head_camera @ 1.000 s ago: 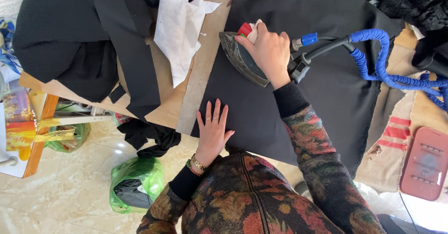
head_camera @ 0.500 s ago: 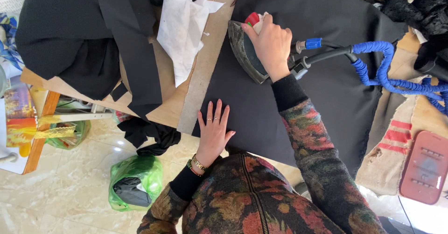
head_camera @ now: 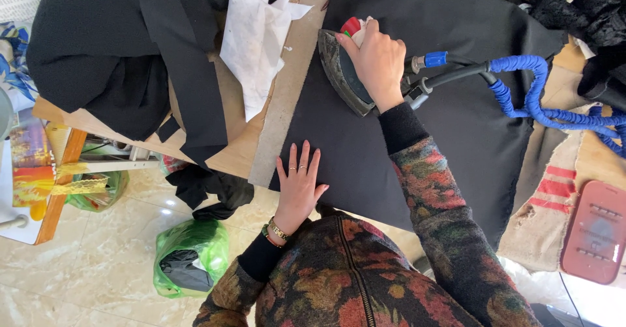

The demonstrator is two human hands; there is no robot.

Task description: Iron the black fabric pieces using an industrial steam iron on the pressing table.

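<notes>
My right hand point(head_camera: 375, 63) grips the handle of a grey steam iron point(head_camera: 340, 74) that rests on a large piece of black fabric point(head_camera: 450, 112) spread over the table. A blue coiled hose point(head_camera: 528, 92) and a black cable lead off the iron to the right. My left hand point(head_camera: 298, 187) lies flat with fingers spread on the near edge of the black fabric, holding it down. Both sleeves have a dark floral pattern.
More black cloth point(head_camera: 124, 53) is piled at the left of the wooden table point(head_camera: 287, 99), with a white cloth point(head_camera: 257, 46) beside it. A red iron rest point(head_camera: 598, 232) lies at the right. A green plastic bag point(head_camera: 189, 255) sits on the tiled floor.
My right hand has slid the iron a little farther away across the black fabric. My left hand has stayed flat on the fabric's near edge.
</notes>
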